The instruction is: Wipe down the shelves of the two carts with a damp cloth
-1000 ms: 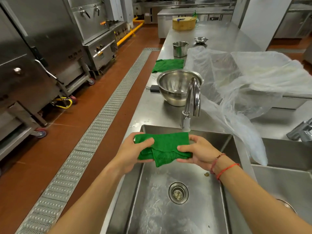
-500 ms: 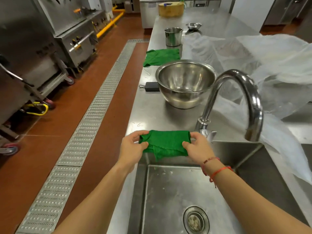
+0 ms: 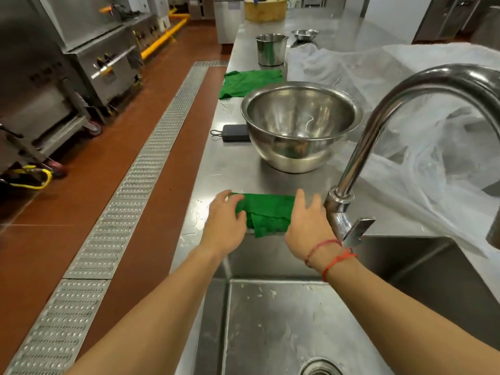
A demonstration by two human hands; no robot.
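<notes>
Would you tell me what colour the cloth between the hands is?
The folded cloth is green, clearest in the head view.

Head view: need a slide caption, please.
Left hand and right hand touch a folded green cloth on the counter by the sink.

Folded green cloth (image 3: 266, 212) on counter (image 3: 238, 169), left hand (image 3: 226, 223) gripping, right hand (image 3: 305, 226) touching

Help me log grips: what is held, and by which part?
Left hand grips the folded green cloth by its left end; right hand, fingers straight, touches its right end.
</notes>
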